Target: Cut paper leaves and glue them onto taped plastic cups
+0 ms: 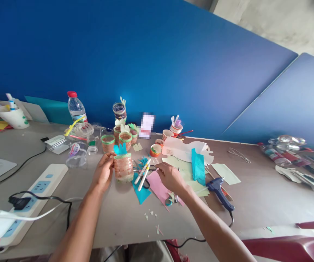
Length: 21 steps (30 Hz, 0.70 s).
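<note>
My left hand (pixel 104 171) is closed on the side of a brown-painted cup (pixel 124 170), seemingly cut from a ribbed plastic bottle, with a green rim. A scalloped blue paper piece (pixel 120 149) stands up from that rim. My right hand (pixel 171 177) hovers low over the pink paper (pixel 157 185), fingers bent together beside a dark loop of the scissors (pixel 151 167); what they pinch, if anything, is hidden. Two white markers (pixel 143 174) lie across the scissors, over a blue paper scrap (pixel 140 194).
Several similar painted cups (pixel 108 144) stand behind. A glue gun (pixel 220 194) lies at right, near pale green paper (pixel 185 171) and blue paper (pixel 198 166). At left are a power strip (pixel 34 203), a clear cut bottle (pixel 76 155) and a red-capped bottle (pixel 76 107). A blue partition (pixel 146 54) rises behind.
</note>
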{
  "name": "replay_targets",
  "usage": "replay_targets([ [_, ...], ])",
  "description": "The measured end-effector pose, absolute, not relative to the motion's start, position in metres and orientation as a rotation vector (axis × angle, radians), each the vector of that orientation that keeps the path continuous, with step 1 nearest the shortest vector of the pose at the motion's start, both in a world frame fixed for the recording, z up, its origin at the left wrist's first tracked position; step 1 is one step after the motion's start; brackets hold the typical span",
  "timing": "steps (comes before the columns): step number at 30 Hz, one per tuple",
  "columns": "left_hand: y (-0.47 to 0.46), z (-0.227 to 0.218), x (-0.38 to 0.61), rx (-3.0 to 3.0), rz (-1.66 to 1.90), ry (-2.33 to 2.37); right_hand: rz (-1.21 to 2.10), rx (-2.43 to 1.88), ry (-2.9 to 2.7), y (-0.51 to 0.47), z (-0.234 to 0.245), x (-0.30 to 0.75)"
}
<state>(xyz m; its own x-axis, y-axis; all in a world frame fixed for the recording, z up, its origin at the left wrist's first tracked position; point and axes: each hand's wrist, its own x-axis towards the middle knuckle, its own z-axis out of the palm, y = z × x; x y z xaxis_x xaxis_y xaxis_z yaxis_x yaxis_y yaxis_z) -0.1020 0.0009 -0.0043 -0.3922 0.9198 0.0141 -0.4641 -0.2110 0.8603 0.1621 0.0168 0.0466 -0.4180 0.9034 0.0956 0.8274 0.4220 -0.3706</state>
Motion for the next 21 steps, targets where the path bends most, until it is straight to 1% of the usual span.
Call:
replay_targets([
  [3, 0.000, -0.002, -0.100, 0.739, 1.762, 1.065, 0.448, -1.485, -2.379, 0.012, 0.044, 0.165],
  [5, -0.001, -0.001, -0.099, 0.800, 1.736, 1.123, 0.431, -1.457, -2.389, 0.007, 0.043, 0.166],
  [7, -0.001, 0.000, -0.099, 0.858, 1.707, 1.183, 0.352, -1.392, -2.448, 0.003, 0.040, 0.165],
  [14, -0.002, -0.003, -0.100, 0.976, 1.667, 1.291, -0.074, -1.047, -2.800, 0.011, 0.017, 0.134],
  [21, -0.004, -0.005, -0.106, 1.023, 1.744, 1.320, -0.222, -0.837, -2.889, 0.022, 0.011, 0.134],
])
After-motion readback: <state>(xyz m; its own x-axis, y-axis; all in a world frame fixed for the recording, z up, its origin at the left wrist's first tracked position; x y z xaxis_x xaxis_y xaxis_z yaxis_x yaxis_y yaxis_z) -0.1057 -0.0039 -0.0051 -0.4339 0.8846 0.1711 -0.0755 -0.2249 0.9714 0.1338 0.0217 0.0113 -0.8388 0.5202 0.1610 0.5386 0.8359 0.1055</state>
